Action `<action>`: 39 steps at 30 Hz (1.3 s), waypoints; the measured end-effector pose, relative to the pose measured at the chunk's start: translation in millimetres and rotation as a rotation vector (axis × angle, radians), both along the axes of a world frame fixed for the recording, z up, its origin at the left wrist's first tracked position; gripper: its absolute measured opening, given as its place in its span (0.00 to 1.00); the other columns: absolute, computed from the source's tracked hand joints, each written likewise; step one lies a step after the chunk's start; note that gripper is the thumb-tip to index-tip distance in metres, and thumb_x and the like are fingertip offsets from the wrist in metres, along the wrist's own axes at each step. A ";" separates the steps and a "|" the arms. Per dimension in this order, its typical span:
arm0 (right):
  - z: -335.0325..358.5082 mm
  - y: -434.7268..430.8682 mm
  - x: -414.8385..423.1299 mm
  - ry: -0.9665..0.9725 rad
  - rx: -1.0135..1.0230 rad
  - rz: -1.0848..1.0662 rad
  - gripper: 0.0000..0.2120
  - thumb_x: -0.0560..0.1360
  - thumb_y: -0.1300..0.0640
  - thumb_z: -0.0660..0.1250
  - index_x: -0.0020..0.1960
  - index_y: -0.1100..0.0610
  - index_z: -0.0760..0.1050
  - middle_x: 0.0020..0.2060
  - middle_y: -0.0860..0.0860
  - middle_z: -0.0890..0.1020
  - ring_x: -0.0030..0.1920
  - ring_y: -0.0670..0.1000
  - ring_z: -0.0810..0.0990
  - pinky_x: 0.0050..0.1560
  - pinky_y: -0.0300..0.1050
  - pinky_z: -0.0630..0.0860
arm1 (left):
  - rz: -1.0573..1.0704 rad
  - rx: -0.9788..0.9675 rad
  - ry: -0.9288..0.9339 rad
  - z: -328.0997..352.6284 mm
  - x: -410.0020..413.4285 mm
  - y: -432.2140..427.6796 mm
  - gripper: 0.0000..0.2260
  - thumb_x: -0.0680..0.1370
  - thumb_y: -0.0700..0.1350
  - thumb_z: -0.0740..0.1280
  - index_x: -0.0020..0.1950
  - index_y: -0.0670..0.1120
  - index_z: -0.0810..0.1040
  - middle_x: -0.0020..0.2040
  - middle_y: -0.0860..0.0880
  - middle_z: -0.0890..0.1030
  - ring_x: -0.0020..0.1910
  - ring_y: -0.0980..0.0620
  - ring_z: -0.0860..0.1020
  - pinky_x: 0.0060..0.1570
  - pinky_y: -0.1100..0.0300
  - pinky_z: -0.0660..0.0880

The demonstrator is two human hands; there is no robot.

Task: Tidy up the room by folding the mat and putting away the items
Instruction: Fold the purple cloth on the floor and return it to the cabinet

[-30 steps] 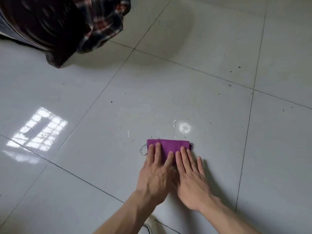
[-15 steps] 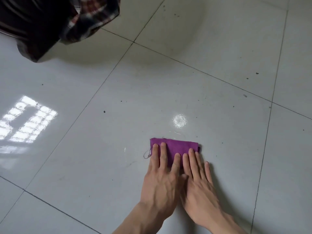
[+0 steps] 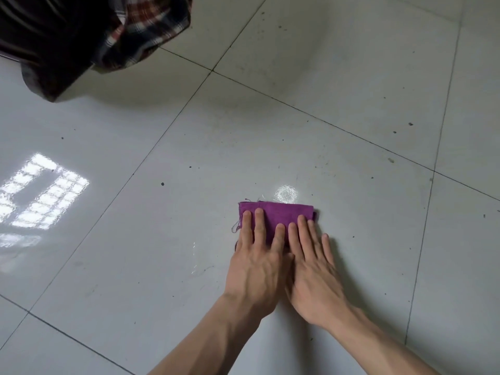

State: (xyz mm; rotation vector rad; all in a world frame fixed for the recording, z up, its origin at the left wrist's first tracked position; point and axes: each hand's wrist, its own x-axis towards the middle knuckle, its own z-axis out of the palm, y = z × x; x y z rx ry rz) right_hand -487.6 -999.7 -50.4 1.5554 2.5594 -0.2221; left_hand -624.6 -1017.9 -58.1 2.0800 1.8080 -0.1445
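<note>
A small purple mat [image 3: 278,211], folded into a narrow rectangle, lies flat on the pale tiled floor [image 3: 351,104]. My left hand [image 3: 258,255] presses its left part with straight fingers spread on the cloth. Beside it and touching it, my right hand [image 3: 311,263] lies flat over the mat's right part, with the outer fingers reaching onto the floor. Loose threads stick out at the mat's left edge. The near half of the mat is hidden under my fingers.
A heap of dark and plaid cloth [image 3: 81,31] lies at the top left. A bright window reflection [image 3: 40,193] shows on the glossy tiles at the left. Small dark specks dot the floor.
Both hands stay flat on the folded mat. The view has shifted a little, so the cloth heap sits slightly lower in frame than half a second ago.
</note>
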 end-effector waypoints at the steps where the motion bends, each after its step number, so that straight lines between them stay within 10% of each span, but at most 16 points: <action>1: 0.7 -2.0 -0.8 0.004 0.002 -0.002 0.33 0.75 0.50 0.51 0.77 0.65 0.62 0.77 0.63 0.61 0.78 0.63 0.59 0.72 0.60 0.55 | 0.015 0.005 -0.012 -0.9 -0.3 -3.8 0.50 0.70 0.56 0.14 0.78 0.50 0.63 0.82 0.38 0.52 0.77 0.27 0.36 0.76 0.36 0.41; 16: 6.0 -96.7 -44.1 0.013 -0.079 0.133 0.37 0.71 0.48 0.55 0.76 0.65 0.64 0.77 0.64 0.63 0.77 0.64 0.61 0.71 0.58 0.57 | 0.190 -0.028 0.028 9.7 -39.2 -126.9 0.35 0.74 0.51 0.37 0.81 0.49 0.57 0.83 0.40 0.47 0.78 0.33 0.32 0.79 0.44 0.38; 23: 5.3 -94.1 -71.8 0.112 -0.041 0.206 0.31 0.76 0.51 0.54 0.75 0.65 0.65 0.77 0.62 0.63 0.78 0.60 0.61 0.75 0.53 0.52 | 0.374 0.116 -0.084 20.3 -61.9 -147.9 0.29 0.69 0.47 0.73 0.70 0.43 0.76 0.74 0.33 0.68 0.74 0.30 0.65 0.62 0.46 0.78; 28: 2.2 -88.3 -74.0 0.117 -0.026 0.232 0.28 0.80 0.49 0.51 0.78 0.58 0.63 0.78 0.58 0.63 0.78 0.58 0.60 0.73 0.53 0.56 | 0.435 0.140 -0.119 19.4 -63.4 -149.1 0.25 0.76 0.48 0.57 0.71 0.43 0.76 0.74 0.33 0.70 0.74 0.32 0.66 0.59 0.49 0.79; 39: -2.9 -21.0 -107.6 0.127 -0.021 0.185 0.29 0.81 0.46 0.46 0.78 0.56 0.62 0.78 0.58 0.63 0.79 0.57 0.59 0.78 0.57 0.58 | 0.384 0.232 -0.062 11.8 -100.9 -77.6 0.23 0.80 0.49 0.57 0.74 0.45 0.73 0.75 0.33 0.68 0.73 0.30 0.67 0.62 0.45 0.76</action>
